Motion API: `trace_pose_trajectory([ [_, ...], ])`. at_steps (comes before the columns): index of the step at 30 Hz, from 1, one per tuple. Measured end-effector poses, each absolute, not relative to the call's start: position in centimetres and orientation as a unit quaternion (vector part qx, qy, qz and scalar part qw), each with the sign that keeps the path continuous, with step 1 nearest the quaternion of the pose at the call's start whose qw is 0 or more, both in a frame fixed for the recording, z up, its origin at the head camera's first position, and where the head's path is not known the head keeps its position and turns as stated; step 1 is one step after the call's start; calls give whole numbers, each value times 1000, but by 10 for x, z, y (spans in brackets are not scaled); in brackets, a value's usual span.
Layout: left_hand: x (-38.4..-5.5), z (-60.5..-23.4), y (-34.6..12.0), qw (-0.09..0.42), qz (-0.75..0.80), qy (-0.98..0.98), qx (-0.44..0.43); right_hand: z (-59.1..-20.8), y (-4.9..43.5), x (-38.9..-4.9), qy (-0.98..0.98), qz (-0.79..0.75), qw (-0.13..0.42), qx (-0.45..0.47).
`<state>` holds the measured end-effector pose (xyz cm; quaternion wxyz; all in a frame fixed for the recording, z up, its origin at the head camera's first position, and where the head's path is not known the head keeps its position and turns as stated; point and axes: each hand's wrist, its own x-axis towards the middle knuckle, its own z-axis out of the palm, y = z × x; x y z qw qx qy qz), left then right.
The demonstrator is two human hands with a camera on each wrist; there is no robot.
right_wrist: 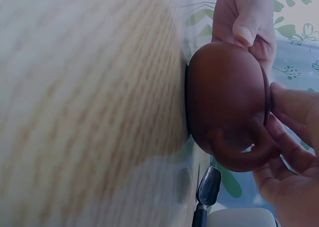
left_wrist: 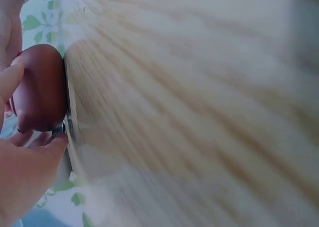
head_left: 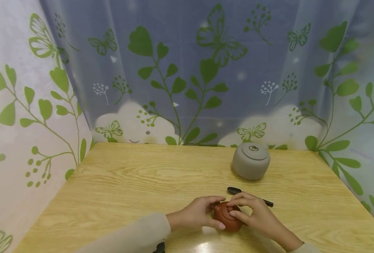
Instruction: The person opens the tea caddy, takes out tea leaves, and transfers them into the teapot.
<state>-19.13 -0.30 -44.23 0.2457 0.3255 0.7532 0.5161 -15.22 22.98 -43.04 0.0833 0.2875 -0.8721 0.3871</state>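
Observation:
A small reddish-brown clay teapot stands on the table near its front. My left hand holds the pot's body from the left, thumb in front and fingers behind. From the right, my right hand pinches the lid at its top with thumb and fingers. The lid sits in the pot's mouth. A looped handle shows in the right wrist view, below the right fingers. In the left wrist view, the short spout points toward the left hand.
Just behind the right hand lies a black scoop with a long handle. A round grey lidded jar stands farther back on the right. Patterned curtains enclose the wooden table at the back and sides.

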Motion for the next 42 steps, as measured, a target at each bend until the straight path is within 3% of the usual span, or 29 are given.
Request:
trace_pose_trajectory([
  [23, -190, -441, 4, 260, 541, 736, 312, -423, 230, -150, -865, 392, 99, 297],
  [33, -191, -442, 3, 277, 556, 721, 308, -417, 240, -152, -871, 376, 141, 283],
  [42, -190, -441, 5, 261, 562, 723, 305, -420, 259, -153, -883, 356, 176, 248],
])
